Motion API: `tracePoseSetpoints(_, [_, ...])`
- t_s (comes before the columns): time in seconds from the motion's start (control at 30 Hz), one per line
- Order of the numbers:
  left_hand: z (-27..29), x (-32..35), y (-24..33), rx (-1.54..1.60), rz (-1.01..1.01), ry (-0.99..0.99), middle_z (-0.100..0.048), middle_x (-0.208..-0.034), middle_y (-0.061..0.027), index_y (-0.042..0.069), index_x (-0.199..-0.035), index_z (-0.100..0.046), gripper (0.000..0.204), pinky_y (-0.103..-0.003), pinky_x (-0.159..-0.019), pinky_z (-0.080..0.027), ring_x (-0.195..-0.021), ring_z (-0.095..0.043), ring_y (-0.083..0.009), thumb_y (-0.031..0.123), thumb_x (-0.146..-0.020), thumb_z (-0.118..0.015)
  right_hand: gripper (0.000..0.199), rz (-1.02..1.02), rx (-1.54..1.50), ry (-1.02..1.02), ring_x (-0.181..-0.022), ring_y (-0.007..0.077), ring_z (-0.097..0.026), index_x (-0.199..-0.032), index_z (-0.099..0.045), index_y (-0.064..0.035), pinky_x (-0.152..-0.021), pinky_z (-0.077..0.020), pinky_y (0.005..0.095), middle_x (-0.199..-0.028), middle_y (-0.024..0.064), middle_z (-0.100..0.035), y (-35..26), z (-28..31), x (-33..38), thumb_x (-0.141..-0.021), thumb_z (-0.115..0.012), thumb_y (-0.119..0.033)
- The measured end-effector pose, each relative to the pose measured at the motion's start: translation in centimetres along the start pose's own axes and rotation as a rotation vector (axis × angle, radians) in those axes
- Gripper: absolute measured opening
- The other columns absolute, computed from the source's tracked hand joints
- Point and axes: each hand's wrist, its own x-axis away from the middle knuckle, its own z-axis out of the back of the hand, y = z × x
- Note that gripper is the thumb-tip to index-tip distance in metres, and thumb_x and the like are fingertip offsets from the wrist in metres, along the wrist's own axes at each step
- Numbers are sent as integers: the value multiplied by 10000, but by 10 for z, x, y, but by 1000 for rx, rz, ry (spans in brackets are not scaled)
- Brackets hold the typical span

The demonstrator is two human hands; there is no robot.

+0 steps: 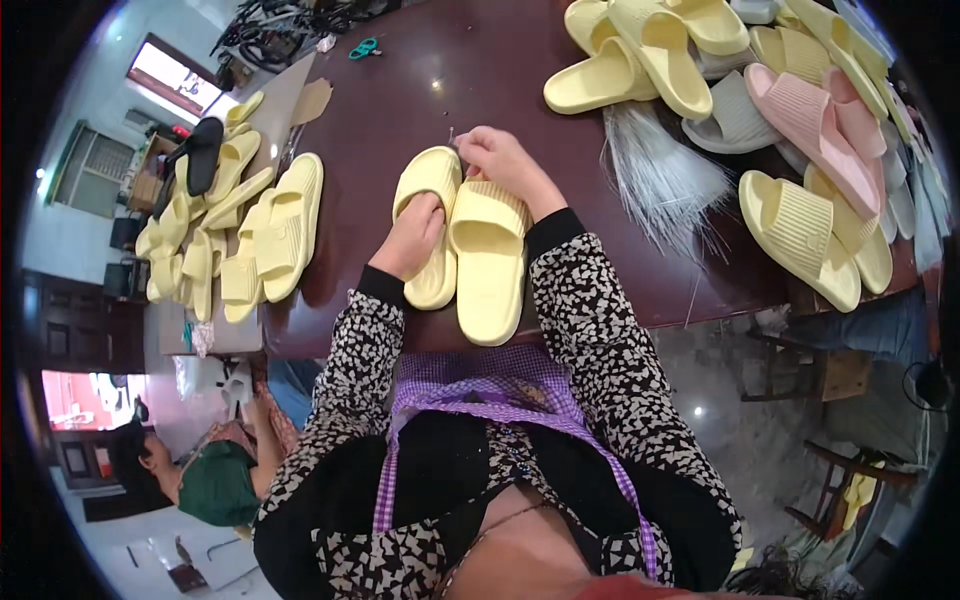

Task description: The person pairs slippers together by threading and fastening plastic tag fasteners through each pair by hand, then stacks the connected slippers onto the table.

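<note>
Two yellow slide slippers lie side by side in front of me, toes pointing away. My left hand [411,240] reaches into the left slipper [433,285], with its fingers tucked under the ribbed strap and partly hidden. At the far end of the right slipper [490,290], my right hand [503,162] is closed in a pinch beside the toes of the pair. A small thin dark bit shows near its fingertips, too small to name. To the right lies a bundle of thin clear plastic strands [665,175].
More yellow slippers [290,230] stand in a row along the table's left side. A heap of yellow, grey and pink slippers [815,140] covers the right side. Teal-handled scissors [365,48] lie at the back of the dark red table [400,100]. Another person [215,475] sits at lower left.
</note>
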Motion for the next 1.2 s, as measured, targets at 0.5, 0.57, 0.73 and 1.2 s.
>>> tracePoseSetpoints(0.5, [-9, 8, 17, -153, -147, -30, -537, -837, -215, -13, -842, -504, 59, -450, -723, -415, -824, -518, -396, 32, -865, -473, 133, 337, 677, -49, -870, 388, -605, -932, -542, -2, -748, -470, 468, -886, 208, -601, -18, -3, 35, -898, -467, -107])
tracePoseSetpoints(0.57, [-8, 2, 13, -144, -163, -3, -535, -825, -209, -17, -836, -506, 62, -446, -723, -417, -816, -519, -394, 31, -862, -477, 138, 332, 692, -36, -866, 389, -605, -934, -540, 1, -749, -470, 469, -876, 207, -597, -16, -2, 33, -899, -469, -112])
tracePoseSetpoints(0.73, [-6, 1, 11, -133, -139, 44, -567, -860, -198, -25, -878, -549, 71, -416, -723, -455, -811, -560, -366, 25, -862, -500, 110, 347, 729, 101, -878, 387, -594, -917, -523, 4, -761, -476, 463, -902, 193, -585, -6, -4, 26, -879, -507, -98])
tracePoseSetpoints(1.2, [27, -71, 37, 258, 3, 126, -627, -801, -84, -25, -1017, -594, 172, -272, -631, -501, -688, -602, -146, 3, -875, -503, 101, 663, 434, 273, -824, 368, -572, -897, -491, -6, -702, -480, 426, -859, 173, -540, -24, -13, 31, -833, -568, -21])
